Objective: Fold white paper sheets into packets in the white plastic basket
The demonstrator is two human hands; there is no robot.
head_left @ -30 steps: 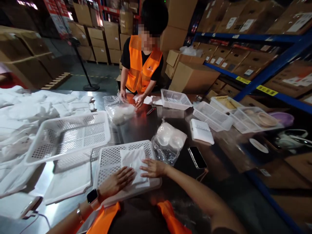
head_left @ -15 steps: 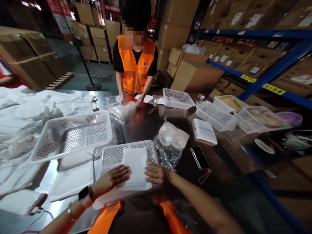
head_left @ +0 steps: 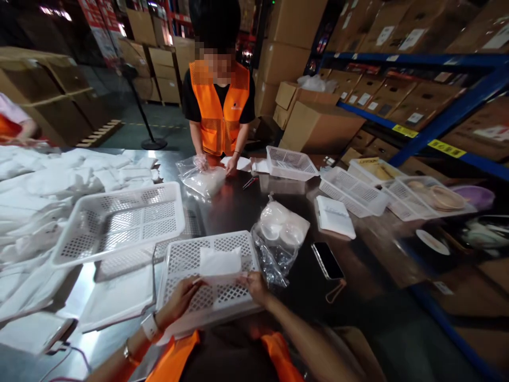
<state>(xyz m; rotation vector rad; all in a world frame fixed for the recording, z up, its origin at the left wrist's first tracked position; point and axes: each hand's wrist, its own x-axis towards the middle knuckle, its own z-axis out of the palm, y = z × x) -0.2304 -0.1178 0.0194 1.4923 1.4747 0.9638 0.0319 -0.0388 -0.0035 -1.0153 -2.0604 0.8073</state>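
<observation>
A small white packet (head_left: pixel 220 260), soft-looking and flat, lies on an upturned or shallow white perforated basket (head_left: pixel 175 260) in front of me. My left hand (head_left: pixel 183 297) pinches the packet's near left corner. On the opposite side, my right hand (head_left: pixel 256 287) has its fingers closed on the near right corner. The near edge is lifted and folded up between both hands. Whether the packet is cloth or plastic I cannot tell. Just right of the basket sits a clear bag with white rounded cups (head_left: pixel 282 231).
Another white basket (head_left: pixel 119 223) stands to the left, beside a heap of white packets (head_left: pixel 35 196). A phone (head_left: pixel 326 260) and a white stack (head_left: pixel 335 216) lie to the right. Across the table, a person in an orange vest (head_left: pixel 219 114) handles a clear bag (head_left: pixel 202 180).
My hands have gone from lying flat on the packet to pinching its near corners. Its near part is now folded away from me, so it covers less of the basket.
</observation>
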